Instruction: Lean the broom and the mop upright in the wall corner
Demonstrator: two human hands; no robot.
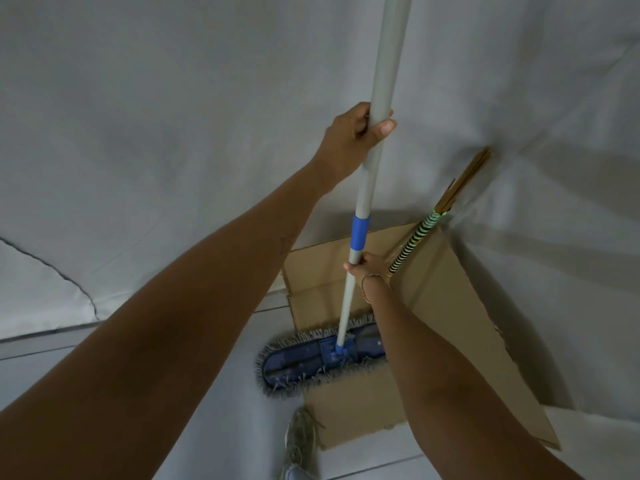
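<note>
Mop (372, 161) held near-vertical in both hands, its grey pole rising out of the top of the view. Left hand (356, 133) wrapped tight around the upper pole, thumb pressed across the front, fingers curled behind. Right hand (363, 268) closed around the lower pole just under the blue collar (360, 232); a thin bracelet (367, 285) on that wrist.

Mop head (311, 362) flat on the floor (104, 393), blue pad with grey fringe, lying partly on the near-left edge of a flattened cardboard sheet (443, 306). Pole joins the head at a blue fitting in the pad's middle.

Broom (415, 240) stands right of the mop, leaning into the far corner. Its handle is wound in green-and-black striped tape; a bundle of brown sticks runs up from the tape and the tip presses into the white cloth (173, 116) that covers both walls, puckering it. Broom's lower end is hidden behind the right wrist. Whether the right hand touches the broom handle, cannot tell.

Cardboard sheet lies in the corner, running from the far wall toward the near right. One shoe (299, 441) shows at the near edge, just left of the cardboard.
</note>
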